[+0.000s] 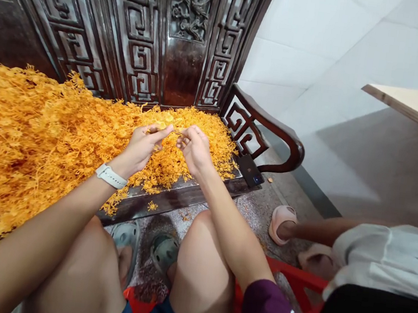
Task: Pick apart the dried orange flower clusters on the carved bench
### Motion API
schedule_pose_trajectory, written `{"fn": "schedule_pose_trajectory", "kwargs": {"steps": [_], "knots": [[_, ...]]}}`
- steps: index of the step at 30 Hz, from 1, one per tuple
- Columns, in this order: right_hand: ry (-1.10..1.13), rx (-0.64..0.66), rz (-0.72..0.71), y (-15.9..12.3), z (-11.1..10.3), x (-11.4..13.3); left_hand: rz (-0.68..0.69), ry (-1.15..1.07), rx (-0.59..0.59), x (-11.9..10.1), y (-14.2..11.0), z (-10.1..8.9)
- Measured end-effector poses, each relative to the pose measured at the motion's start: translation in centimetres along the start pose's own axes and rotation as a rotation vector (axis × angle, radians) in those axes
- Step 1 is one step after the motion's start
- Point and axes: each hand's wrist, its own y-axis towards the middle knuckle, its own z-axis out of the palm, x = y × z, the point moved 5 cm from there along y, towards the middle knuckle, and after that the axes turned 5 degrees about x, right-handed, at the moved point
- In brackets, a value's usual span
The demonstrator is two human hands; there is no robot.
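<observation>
A large heap of yellow-orange branching pieces (pixel 52 132), which look like plastic flower parts, covers the seat of a dark carved wooden bench (pixel 183 74). Over the heap's right part, my left hand (pixel 143 146), with a pale watch on its wrist, has thumb and fingers pinched on a yellow-orange piece. Close beside it, my right hand (pixel 194 149) is also closed, its fingertips at the same thin piece between the hands. The piece's exact shape blends into the heap behind it.
A dark phone (pixel 251 171) lies at the seat's right end, below the curved armrest (pixel 290 146). Another person in pink slippers (pixel 282 224) sits at right. A pale board edge (pixel 413 108) juts out at upper right. Red plastic stools (pixel 303 290) stand below.
</observation>
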Motion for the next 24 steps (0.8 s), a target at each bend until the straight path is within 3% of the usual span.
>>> {"fn": "schedule_pose_trajectory", "kwargs": {"steps": [4,10,17,19,21,23,24], "knots": [[-0.109,0.045,-0.089,-0.3,0.6,0.4,0.000,0.027,-0.052,0.0,-0.1,0.3],[-0.415,0.101,-0.254,-1.2,2.3,1.1,0.129,0.060,-0.107,0.2,0.1,-0.1],[-0.565,0.136,-0.409,-2.0,4.0,1.4,0.115,-0.092,-0.165,0.1,-0.3,0.5],[-0.558,0.286,-0.364,-3.3,5.3,0.6,0.094,-0.124,-0.247,-0.4,0.5,-0.6],[-0.580,0.618,-0.273,-5.9,7.5,-0.7,0.080,-0.152,-0.334,-1.0,1.6,-2.7],[-0.602,0.995,-0.182,-9.3,9.7,-1.5,0.104,-0.174,-0.305,-1.7,2.8,-4.5],[-0.593,1.114,-0.146,-10.6,10.4,-1.6,0.102,-0.181,-0.299,-1.9,3.1,-5.3]]}}
